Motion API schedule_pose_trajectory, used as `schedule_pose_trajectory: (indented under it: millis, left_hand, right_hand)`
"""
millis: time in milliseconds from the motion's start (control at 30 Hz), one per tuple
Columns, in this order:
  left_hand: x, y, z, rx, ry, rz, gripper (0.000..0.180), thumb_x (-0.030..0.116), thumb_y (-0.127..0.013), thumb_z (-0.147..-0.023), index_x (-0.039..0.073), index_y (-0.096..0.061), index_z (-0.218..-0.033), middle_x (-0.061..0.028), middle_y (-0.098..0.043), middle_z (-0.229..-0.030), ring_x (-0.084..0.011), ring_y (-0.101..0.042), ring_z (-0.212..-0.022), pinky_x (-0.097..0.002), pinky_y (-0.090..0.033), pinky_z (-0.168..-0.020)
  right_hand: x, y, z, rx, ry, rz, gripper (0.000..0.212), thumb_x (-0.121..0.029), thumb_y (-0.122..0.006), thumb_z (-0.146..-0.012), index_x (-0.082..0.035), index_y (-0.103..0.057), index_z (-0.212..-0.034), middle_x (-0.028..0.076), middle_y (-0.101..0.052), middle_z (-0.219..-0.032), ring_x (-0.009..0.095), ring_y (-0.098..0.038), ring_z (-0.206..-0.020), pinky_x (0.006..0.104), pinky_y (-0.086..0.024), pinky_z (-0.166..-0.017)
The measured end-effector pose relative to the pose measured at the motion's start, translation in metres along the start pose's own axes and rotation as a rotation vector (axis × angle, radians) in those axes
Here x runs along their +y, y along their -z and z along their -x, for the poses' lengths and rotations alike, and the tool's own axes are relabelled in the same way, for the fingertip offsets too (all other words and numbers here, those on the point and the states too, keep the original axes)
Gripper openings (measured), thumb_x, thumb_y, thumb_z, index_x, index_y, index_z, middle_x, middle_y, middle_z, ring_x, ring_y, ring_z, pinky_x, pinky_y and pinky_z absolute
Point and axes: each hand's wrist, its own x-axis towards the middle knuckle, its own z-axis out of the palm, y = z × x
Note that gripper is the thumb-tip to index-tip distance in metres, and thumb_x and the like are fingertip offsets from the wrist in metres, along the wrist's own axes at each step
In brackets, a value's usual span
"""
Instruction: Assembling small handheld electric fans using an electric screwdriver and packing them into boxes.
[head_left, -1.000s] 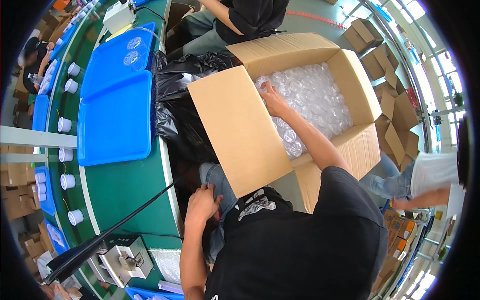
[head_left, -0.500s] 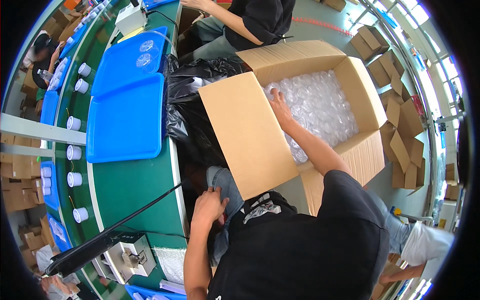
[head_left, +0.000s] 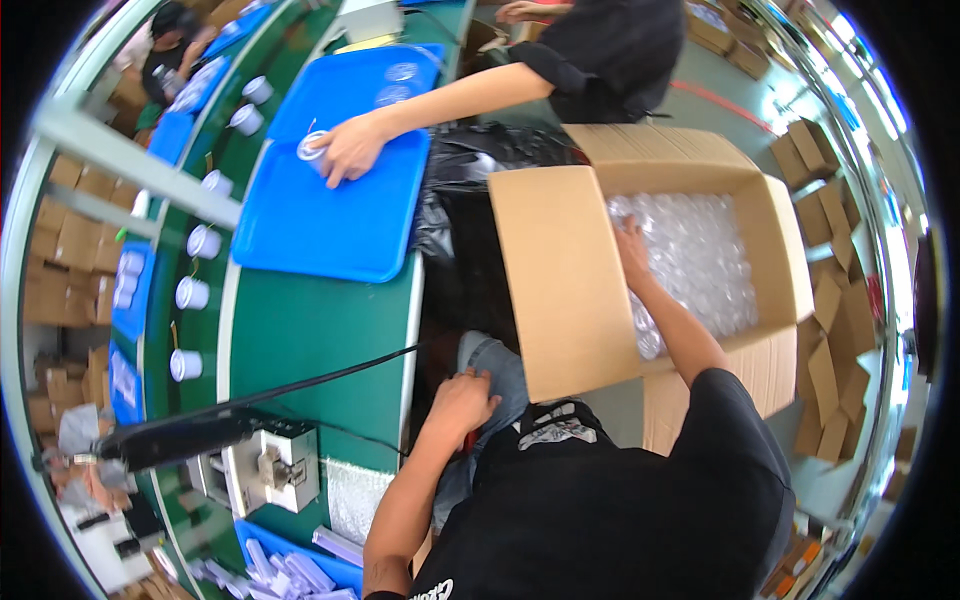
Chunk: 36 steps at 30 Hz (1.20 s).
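Observation:
My right hand [head_left: 631, 250] reaches into an open cardboard box [head_left: 565, 285] on my right. Its fingers are stretched out against the clear, round plastic pieces [head_left: 695, 255] that fill the box, with none lifted. My left hand [head_left: 464, 404] rests on my jeans-clad knee [head_left: 493, 362], fingers spread loosely and holding nothing. At my left, beyond the box flap, a co-worker's hand [head_left: 356, 148] holds a small white cup [head_left: 314, 147] over two blue trays [head_left: 325, 235]. Two clear round pieces [head_left: 401, 72] lie on the far tray.
A black plastic bag [head_left: 455, 205] hangs between the green bench [head_left: 315, 330] and the box. White cups [head_left: 192, 293] line the belt at far left. A black rod [head_left: 300, 390] crosses above the bench near a small metal device [head_left: 270, 470]. Empty cartons [head_left: 835, 300] stack at right.
The view has swung left, so things sit further right. A co-worker's arm now stretches over the trays with a white cup. My right hand stays in the box, my left on my knee.

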Motion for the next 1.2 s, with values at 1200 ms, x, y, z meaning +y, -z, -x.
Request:
schedule_pose_trajectory:
  millis: [1200]
  left_hand:
    - [-0.026, -0.044, -0.021, 0.201, 0.044, -0.007, 0.033, 0.029, -0.08, -0.081, 0.001, -0.073, -0.096, -0.022, -0.073, -0.099, -0.0395, -0.074, -0.09, -0.0507, -0.059, -0.075]
  right_hand:
    - [-0.429, 0.177, -0.172, -0.079, 0.725, -0.119, 0.088, -0.057, -0.085, -0.075, -0.022, -0.054, -0.15, 0.018, -0.051, -0.148, 0.041, -0.054, -0.134, 0.0535, -0.047, -0.11]
